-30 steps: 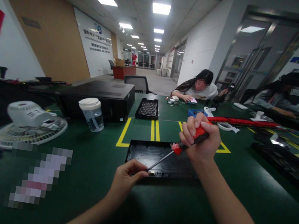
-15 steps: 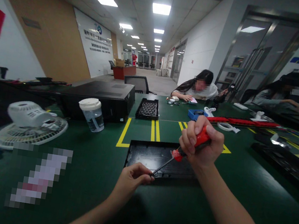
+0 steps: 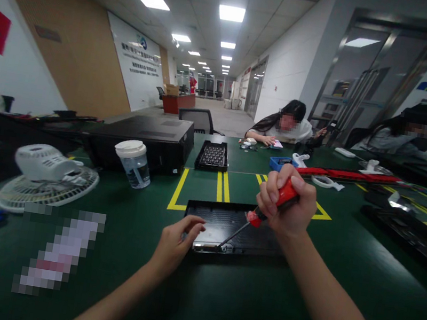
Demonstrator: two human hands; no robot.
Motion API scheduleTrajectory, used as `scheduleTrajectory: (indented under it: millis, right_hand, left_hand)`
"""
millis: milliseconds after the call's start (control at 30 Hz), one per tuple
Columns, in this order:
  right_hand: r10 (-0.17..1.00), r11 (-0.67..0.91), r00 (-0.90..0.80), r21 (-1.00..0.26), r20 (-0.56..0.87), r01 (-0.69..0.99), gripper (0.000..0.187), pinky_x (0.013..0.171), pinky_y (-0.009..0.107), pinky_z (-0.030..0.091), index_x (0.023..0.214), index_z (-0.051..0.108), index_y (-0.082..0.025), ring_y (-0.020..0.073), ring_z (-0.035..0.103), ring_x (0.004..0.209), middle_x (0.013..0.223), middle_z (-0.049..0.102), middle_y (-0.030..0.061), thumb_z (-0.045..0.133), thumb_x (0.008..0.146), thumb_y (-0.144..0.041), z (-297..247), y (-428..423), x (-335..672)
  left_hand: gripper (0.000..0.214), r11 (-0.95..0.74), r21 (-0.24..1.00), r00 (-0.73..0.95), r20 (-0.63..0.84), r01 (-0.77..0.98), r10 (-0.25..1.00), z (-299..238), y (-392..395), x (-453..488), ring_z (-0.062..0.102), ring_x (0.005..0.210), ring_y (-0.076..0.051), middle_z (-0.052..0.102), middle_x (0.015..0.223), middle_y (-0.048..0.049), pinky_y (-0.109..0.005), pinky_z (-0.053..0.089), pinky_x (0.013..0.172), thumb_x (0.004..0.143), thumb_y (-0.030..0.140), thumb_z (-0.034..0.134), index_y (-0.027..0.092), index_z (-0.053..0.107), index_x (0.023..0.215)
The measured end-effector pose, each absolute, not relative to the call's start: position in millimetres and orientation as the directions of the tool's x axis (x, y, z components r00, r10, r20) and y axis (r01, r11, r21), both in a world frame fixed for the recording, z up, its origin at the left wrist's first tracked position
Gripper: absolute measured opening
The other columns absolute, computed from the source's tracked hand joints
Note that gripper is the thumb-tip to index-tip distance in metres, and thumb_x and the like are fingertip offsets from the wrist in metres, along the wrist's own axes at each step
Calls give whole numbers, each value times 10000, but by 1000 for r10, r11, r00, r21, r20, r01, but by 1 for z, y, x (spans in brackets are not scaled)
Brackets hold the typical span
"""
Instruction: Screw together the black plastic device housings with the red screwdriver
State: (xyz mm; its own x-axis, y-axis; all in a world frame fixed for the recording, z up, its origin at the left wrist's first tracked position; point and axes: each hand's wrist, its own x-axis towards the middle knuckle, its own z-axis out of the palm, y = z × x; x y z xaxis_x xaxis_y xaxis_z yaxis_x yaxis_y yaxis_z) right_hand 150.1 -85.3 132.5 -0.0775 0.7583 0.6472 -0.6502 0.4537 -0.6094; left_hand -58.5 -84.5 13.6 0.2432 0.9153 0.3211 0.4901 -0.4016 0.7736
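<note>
My right hand (image 3: 289, 204) is wrapped around the red and black handle of a screwdriver (image 3: 237, 234), which slants down to the left. Its tip meets the near edge of a shallow black plastic tray-like panel (image 3: 221, 215), beside a small silvery metal strip (image 3: 205, 246). At the panel's near left corner is my left hand (image 3: 177, 241), thumb and forefinger apart, with nothing seen between them. My right hand and forearm cover the panel's right part.
Beyond the panel sits a black tray of small round parts (image 3: 213, 155). To the left are a lidded cup (image 3: 133, 166), a white fan (image 3: 48, 177) and a large black case (image 3: 140, 137). A blue box (image 3: 280, 163) and a white tape roll (image 3: 321, 181) lie right. Other people sit across the table.
My left hand has let go near the screwdriver tip and drawn back to the left, uncovering the silvery strip. The screwdriver stays at nearly the same spot in my right hand.
</note>
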Motion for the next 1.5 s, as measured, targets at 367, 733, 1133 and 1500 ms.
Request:
scheduleTrajectory:
  millis: [367, 733, 1133, 1500]
  right_hand:
    - [832, 336, -170, -724, 528, -602, 156, 275, 161, 309, 634, 421, -180, 66, 358, 328, 487, 445, -49, 426, 770, -257, 113, -52, 130]
    - [815, 358, -225, -771, 533, -527, 156, 282, 162, 326, 664, 402, -182, 63, 395, 325, 495, 470, -56, 465, 784, -261, 116, -34, 106]
    - [792, 315, -309, -785, 527, -533, 180, 284, 156, 334, 667, 397, -182, 54, 405, 316, 486, 482, -70, 489, 798, -266, 94, -27, 68]
    - [803, 323, -296, -795, 517, -513, 185, 288, 150, 342, 670, 409, -180, 48, 411, 317, 496, 474, -70, 494, 797, -283, 88, -28, 64]
  left_hand:
    - [389, -82, 188, 53, 152, 979, 987, -14, -50, -79, 617, 850, -227, 635, 981, -105, -328, 460, 722, 871, 353, 344, 192, 451, 1209]
    - [401, -19, 236, 5, 62, 972, 998, -11, -51, -79, 631, 841, -226, 669, 925, -101, -312, 457, 713, 869, 349, 328, 223, 475, 1219]
    - [398, -17, 231, 1, 70, 973, 998, -16, -50, -78, 634, 841, -254, 674, 914, -100, -335, 458, 700, 859, 364, 330, 259, 478, 1213]
    - [397, -12, 242, -4, 65, 970, 998, -16, -50, -78, 633, 836, -244, 673, 911, -95, -323, 453, 699, 860, 366, 324, 255, 476, 1209]
